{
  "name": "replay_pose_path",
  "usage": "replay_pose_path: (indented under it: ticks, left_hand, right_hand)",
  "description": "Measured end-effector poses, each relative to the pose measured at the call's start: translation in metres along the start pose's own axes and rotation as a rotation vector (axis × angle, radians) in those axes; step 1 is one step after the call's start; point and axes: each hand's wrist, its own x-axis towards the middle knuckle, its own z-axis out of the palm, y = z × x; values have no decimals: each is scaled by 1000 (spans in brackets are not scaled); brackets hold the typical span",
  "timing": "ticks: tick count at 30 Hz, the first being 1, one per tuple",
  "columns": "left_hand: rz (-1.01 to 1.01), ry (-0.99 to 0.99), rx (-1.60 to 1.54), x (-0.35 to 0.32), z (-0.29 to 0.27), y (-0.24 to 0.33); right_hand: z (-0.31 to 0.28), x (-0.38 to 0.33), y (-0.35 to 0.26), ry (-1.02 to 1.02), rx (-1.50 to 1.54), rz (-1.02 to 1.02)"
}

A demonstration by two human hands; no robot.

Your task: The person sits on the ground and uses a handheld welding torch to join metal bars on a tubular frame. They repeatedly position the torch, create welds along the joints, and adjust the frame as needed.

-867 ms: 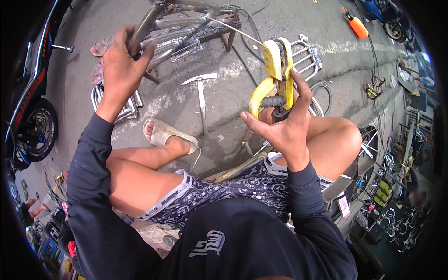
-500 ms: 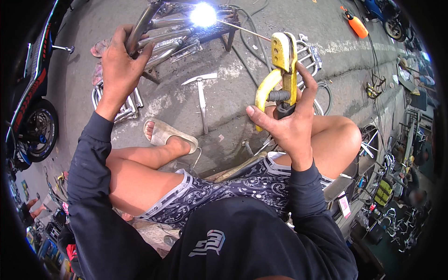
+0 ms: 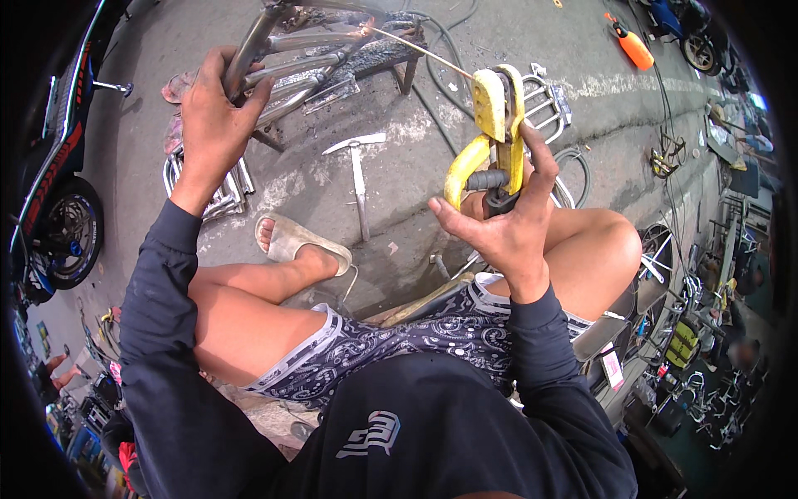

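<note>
My left hand (image 3: 218, 116) is wrapped round an upright tube of a tubular metal frame (image 3: 309, 58) at the upper left. In my right hand (image 3: 511, 224) is a yellow electrode holder (image 3: 490, 116), gripped at its dark handle. A thin welding rod (image 3: 424, 51) runs from its jaws up and left to the frame. Near the rod's tip a joint (image 3: 366, 28) glows faintly orange, with no bright arc. The frame rests on a low, dark, spatter-covered metal stand (image 3: 384, 63).
A chipping hammer (image 3: 358, 170) lies on the concrete between my knees and the stand. Bent metal tubes lie on the floor at both sides (image 3: 218, 187), (image 3: 544, 112). Cables (image 3: 432, 108) cross behind the stand. A motorbike (image 3: 62, 200) stands left; an orange bottle (image 3: 635, 46) lies far right.
The bright white arc at the joint has gone out. My right hand and the electrode holder have shifted slightly left and down. The left hand has stayed in place.
</note>
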Motion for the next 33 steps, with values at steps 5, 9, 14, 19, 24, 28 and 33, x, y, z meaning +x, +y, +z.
replay_pose_path:
  ticks: [5, 9, 14, 19, 24, 28, 33]
  left_hand:
    - [-5, 5, -3, -1, 0, 1]
    - [12, 13, -18, -1, 1, 1]
    - [-16, -10, -31, -1, 0, 1]
    - [9, -1, -30, 0, -1, 0]
    - [20, -18, 13, 1, -1, 0]
    - [-4, -27, 11, 0, -1, -1]
    - [-52, -39, -49, 1, -2, -7]
  right_hand:
    - [1, -1, 2, 2, -69, -28]
    - [4, 2, 5, 13, -118, -70]
    - [3, 3, 3, -17, -107, -37]
    - [3, 4, 0, -25, -114, -32]
    - [5, 7, 0, -30, -65, -27]
    - [4, 8, 2, -37, -62, -17]
    - [5, 4, 5, -7, -39, 1]
